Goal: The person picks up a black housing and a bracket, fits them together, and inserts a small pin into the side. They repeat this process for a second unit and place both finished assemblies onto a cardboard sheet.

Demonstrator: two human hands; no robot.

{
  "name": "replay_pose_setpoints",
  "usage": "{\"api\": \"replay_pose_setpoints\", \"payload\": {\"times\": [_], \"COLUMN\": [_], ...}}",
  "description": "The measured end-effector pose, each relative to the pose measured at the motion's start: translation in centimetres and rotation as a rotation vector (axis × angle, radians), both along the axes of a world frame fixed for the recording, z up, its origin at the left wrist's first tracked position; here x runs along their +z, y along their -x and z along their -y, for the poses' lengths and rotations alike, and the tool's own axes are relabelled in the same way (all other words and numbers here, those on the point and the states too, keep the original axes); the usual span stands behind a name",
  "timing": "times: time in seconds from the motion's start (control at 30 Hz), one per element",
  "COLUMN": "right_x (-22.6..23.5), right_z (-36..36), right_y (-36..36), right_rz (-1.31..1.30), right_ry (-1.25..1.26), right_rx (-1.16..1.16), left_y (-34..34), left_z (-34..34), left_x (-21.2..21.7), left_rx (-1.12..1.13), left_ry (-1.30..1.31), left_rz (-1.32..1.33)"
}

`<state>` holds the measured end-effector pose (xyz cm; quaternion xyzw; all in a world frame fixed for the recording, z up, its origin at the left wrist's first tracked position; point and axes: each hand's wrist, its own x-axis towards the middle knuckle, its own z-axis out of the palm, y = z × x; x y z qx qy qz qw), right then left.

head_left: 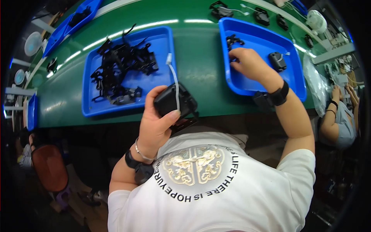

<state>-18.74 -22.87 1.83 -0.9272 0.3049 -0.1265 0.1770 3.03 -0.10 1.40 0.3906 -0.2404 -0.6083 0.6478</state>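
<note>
- Left hand: clasped round a black unit, thumb pressed on its near face, held just past the near edge of the green table.
- White cable: running across the top of the unit, its plug end reaching over the right edge of the left tray.
- Left tray: blue, on the table ahead of the left hand, heaped with black plastic parts, most of them toward its left and far sides.
- Right hand: palm down inside the right tray, fingers curled onto small black pieces near its far left corner; whether anything is pinched cannot be told.
- Right tray: blue, also holding a dark grey part close to its right edge, just beside the right wrist.
- Black bands on both wrists, plus a thin bracelet on the left.
- Far edge of the table: more black units with white leads, well apart from both hands.
- Left edge of the table: more blue trays, one at the far left corner with a dark item inside.
- Past the right end of the table: another person's arm, bent over separate work.
</note>
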Motion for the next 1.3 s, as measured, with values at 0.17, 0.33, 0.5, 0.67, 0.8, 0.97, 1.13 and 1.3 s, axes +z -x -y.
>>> {"api": "replay_pose_setpoints", "payload": {"times": [0.17, 0.33, 0.5, 0.67, 0.8, 0.97, 1.13, 1.3], "right_x": [0.6, 2.1, 1.9, 1.8, 3.6, 2.7, 1.6, 1.0], "right_z": [0.2, -0.7, -1.9, -4.5, -9.5, -12.1, -12.2, -12.4], "right_y": [-0.3, 1.2, 3.4, 3.3, -0.3, -3.6, -4.5, -4.5], "right_rz": [-0.171, 0.075, 0.518, 0.614, 0.736, 0.753, 0.742, 0.724], "right_ry": [0.007, -0.429, -0.917, -0.76, -0.655, -0.247, -0.15, -0.098], "right_rx": [-0.032, -0.166, -0.374, -0.328, -0.188, 0.323, 0.293, 0.264], "left_y": [-0.8, -1.6, -1.5, -1.1, -0.9, -0.5, -0.2, -0.1], "left_z": [0.1, -0.5, -0.5, -0.3, -0.2, -0.3, -0.6, -0.6], "left_x": [-0.4, -0.8, -1.5, -1.4, -1.4, -1.3, -1.1, -1.0], "left_rx": [-0.076, -0.124, -0.096, -0.104, -0.131, -0.155, -0.153, -0.151], "left_ry": [0.022, 0.006, -0.003, 0.001, 0.011, 0.067, 0.069, 0.047], "left_rz": [-0.114, -0.168, -0.129, -0.151, -0.149, -0.122, -0.116, -0.113]}}
